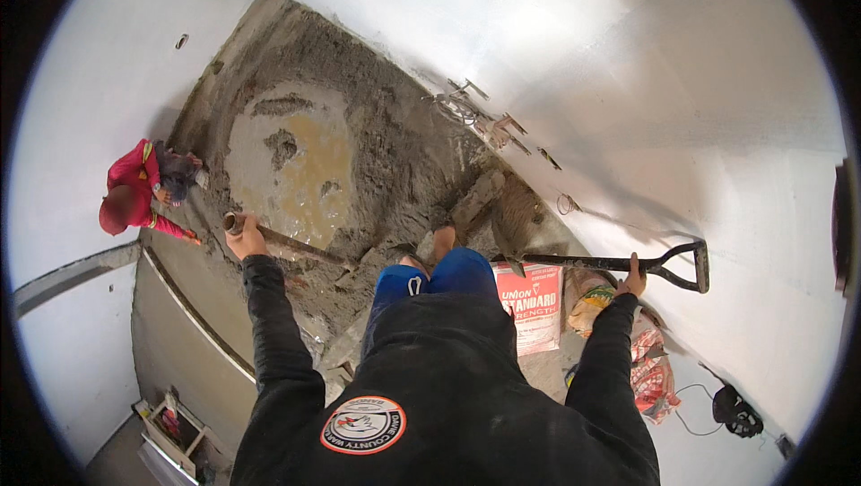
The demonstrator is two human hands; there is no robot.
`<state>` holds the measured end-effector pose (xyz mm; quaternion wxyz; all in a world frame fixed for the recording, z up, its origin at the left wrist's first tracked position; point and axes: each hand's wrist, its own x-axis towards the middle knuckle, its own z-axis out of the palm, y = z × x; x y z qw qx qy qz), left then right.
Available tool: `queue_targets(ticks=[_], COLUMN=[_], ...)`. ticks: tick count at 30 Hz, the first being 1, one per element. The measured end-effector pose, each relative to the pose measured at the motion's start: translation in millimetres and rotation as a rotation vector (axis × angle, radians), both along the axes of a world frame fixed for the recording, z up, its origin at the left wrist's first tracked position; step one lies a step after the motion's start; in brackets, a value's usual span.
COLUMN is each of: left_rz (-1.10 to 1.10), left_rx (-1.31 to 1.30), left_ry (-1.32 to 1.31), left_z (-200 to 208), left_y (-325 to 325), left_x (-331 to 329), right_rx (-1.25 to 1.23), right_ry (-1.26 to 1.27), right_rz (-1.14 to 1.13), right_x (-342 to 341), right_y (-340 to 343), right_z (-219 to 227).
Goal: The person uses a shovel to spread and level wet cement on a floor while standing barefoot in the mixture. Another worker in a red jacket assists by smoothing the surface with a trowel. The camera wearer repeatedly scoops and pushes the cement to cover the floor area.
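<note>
My left hand (247, 240) is wrapped round a brownish pole (309, 249), close to its blunt upper end. The pole slants down to the right toward the wet grey mortar; what its far end carries cannot be made out. Out to the right, my right hand (633, 278) grips the black shaft of a shovel (574, 262), just below its D-shaped handle. The shovel's muddy blade (513, 228) points inward, near my feet. Ahead of me spreads a heap of wet mortar (377, 127) around a pool of murky, yellowish water (305, 159).
A co-worker in red (134, 186) crouches at the left, one hand on the smoothed floor. A red-and-white cement bag (535, 307) lies beside my legs, with crumpled sacks (650, 365) further right. Wires (457, 108) stick out of the white wall. A long straightedge (193, 307) lies at the left.
</note>
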<state>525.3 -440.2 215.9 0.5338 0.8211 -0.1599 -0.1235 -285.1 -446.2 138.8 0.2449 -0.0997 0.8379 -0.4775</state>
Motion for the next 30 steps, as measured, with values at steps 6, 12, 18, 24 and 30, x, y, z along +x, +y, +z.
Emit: queue_targets(ticks=[6,12,18,24,30], left_rz=[-0.060,-0.050,-0.061,-0.049,-0.147], left_rx=[-0.036,0.008,0.009,0.136,-0.068], left_ry=[-0.021,-0.083,-0.041,-0.089,-0.061], left_z=[8,-2,-4,-2,-13], left_y=[0,-3,-16,-17,-8], left_x=[1,13,13,-2,4], right_rx=[-0.256,-0.454,-0.197,-0.146,0.041], right_ry=[-0.079,-0.010,0.095,0.084,0.292], right_rz=[-0.307,0.044,0.139,0.164,0.274], right_x=[31,58,72,57,76], right_y=[-46,-38,-72,-60,-38], right_z=[-20,-10,4,-28,-31])
